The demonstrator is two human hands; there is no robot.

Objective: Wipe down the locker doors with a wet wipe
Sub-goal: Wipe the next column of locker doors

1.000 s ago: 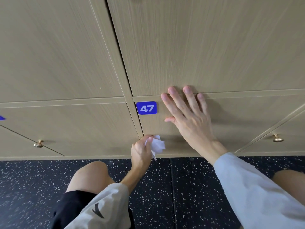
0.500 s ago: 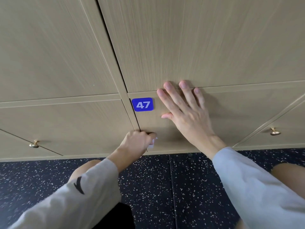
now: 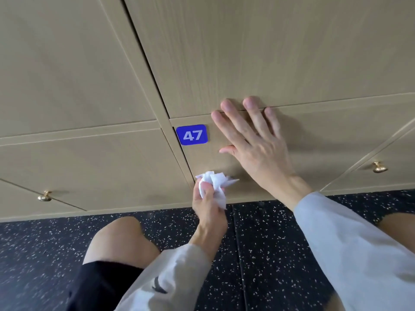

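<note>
Locker door [image 3: 314, 140] numbered 47: right hand [image 3: 258, 144] pressed flat, fingers spread; left hand [image 3: 207, 205] pinching crumpled wet wipe [image 3: 215, 182] near lower edge.

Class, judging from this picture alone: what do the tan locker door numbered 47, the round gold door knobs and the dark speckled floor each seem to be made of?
Tan locker door numbered 47: likely matte wood-grain laminate; fine straight grain lines show.
Round gold door knobs: probably polished brass-coloured metal; bright glints.
Dark speckled floor: looks like matte rubber flooring; pale flecks, a seam between sheets.
</note>
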